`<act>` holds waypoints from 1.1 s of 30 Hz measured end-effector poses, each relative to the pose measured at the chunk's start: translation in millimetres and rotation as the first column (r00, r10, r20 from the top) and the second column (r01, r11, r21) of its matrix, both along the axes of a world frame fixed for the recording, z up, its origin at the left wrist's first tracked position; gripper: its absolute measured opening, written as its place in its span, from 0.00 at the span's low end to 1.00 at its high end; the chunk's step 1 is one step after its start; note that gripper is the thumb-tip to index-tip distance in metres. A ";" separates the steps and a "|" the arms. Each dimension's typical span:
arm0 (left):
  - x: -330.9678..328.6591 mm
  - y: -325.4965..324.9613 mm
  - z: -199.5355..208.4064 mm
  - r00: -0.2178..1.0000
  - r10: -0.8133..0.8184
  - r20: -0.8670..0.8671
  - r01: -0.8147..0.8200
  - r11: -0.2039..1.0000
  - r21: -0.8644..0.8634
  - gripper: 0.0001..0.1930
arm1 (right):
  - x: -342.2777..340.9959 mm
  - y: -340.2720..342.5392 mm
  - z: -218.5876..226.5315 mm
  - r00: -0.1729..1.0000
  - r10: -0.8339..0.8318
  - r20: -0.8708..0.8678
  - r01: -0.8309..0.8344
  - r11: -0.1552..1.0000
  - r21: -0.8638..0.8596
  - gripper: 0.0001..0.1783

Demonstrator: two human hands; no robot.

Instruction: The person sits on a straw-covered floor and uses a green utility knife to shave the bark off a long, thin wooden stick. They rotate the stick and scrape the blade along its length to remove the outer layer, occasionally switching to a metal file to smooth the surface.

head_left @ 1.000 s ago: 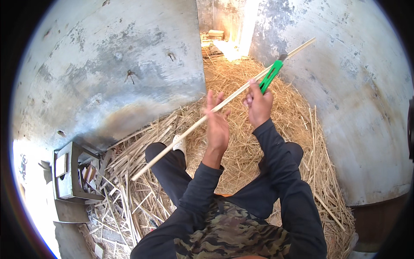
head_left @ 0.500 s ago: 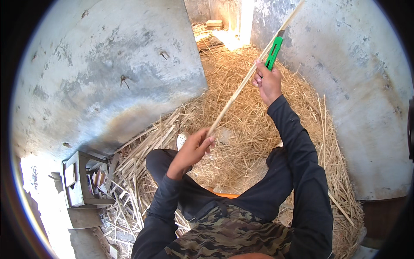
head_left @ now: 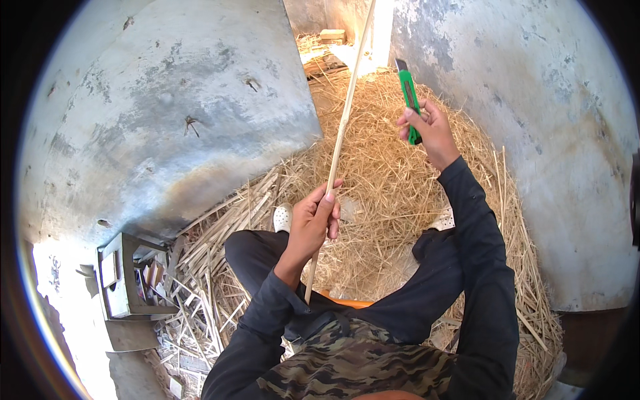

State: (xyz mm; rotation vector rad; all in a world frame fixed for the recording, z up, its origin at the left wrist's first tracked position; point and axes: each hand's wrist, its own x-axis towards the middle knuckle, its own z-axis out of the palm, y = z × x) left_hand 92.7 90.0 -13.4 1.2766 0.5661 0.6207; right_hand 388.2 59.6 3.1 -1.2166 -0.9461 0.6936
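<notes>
A long, pale strip that looks like split bamboo (head_left: 343, 127) runs from above my lap up past the top edge of the picture. My left hand (head_left: 312, 221) is closed round it near its lower end, thumb on top. To the right, my right hand (head_left: 432, 132) grips a green box cutter (head_left: 409, 93) by its handle. The cutter's dark blade is out and points up, apart from the strip. Thin shavings (head_left: 387, 173) cover the floor beneath both hands.
Long strips (head_left: 230, 217) lie heaped at the left. Beyond them stands a grey open-fronted cabinet (head_left: 120, 277) with small things inside. Worn plastered walls (head_left: 200, 100) rise on both sides. A white clog (head_left: 283, 217) shows by my left knee, and an orange edge (head_left: 352, 303) under me.
The strip has swung more upright, and its lower end now reaches down past my left hand. My right hand has moved down and right, taking the cutter off the strip.
</notes>
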 end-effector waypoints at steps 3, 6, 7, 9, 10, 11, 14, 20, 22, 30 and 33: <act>3.7 5.8 -1.5 0.999 0.035 -0.017 -0.033 0.996 0.079 0.19 | -7.7 -13.6 -2.5 0.983 0.185 -0.005 -0.185 0.978 -0.097 0.18; 9.5 10.5 -6.3 0.996 0.079 -0.029 -0.075 0.988 0.133 0.18 | -13.6 -15.0 -23.2 0.926 0.368 -0.085 -0.376 0.918 -0.122 0.25; 10.4 11.0 -8.4 0.994 0.099 -0.038 -0.093 0.985 0.143 0.18 | -16.0 -16.1 -25.4 0.917 0.377 -0.128 -0.392 0.913 -0.114 0.25; 13.6 12.9 -16.6 0.988 0.148 -0.040 -0.137 0.970 0.200 0.18 | -22.7 -17.0 -26.6 0.893 0.396 -0.212 -0.423 0.900 -0.100 0.25; 14.4 12.9 -19.4 0.984 0.174 -0.039 -0.161 0.961 0.226 0.18 | -24.5 -16.7 -26.2 0.899 0.402 -0.176 -0.426 0.895 -0.131 0.28; 14.2 11.9 -20.5 0.981 0.188 -0.045 -0.174 0.958 0.226 0.18 | -26.5 -16.2 -27.2 0.910 0.382 -0.159 -0.404 0.904 -0.140 0.28; 14.0 9.1 -15.7 0.975 0.213 -0.058 -0.194 0.951 0.240 0.18 | -32.2 -16.7 -30.0 0.952 0.300 -0.060 -0.306 0.937 -0.168 0.28; 8.7 11.9 -12.0 0.968 0.232 -0.095 -0.196 0.937 0.289 0.19 | -49.5 -16.5 -31.3 0.838 0.113 0.534 -0.041 0.989 -0.144 0.19; 7.8 11.3 -9.8 0.966 0.242 -0.089 -0.205 0.930 0.304 0.19 | -62.8 -18.3 -14.8 0.783 0.161 0.601 -0.070 0.983 -0.172 0.17; 8.5 2.2 -0.4 0.953 0.258 -0.161 -0.175 0.899 0.402 0.20 | -78.8 -16.0 -27.7 0.386 -0.020 0.922 0.020 1.000 0.013 0.21; 9.3 1.1 -1.2 0.956 0.251 -0.153 -0.172 0.900 0.401 0.20 | -77.5 -12.1 -36.2 0.468 -0.034 0.883 -0.054 0.996 0.066 0.22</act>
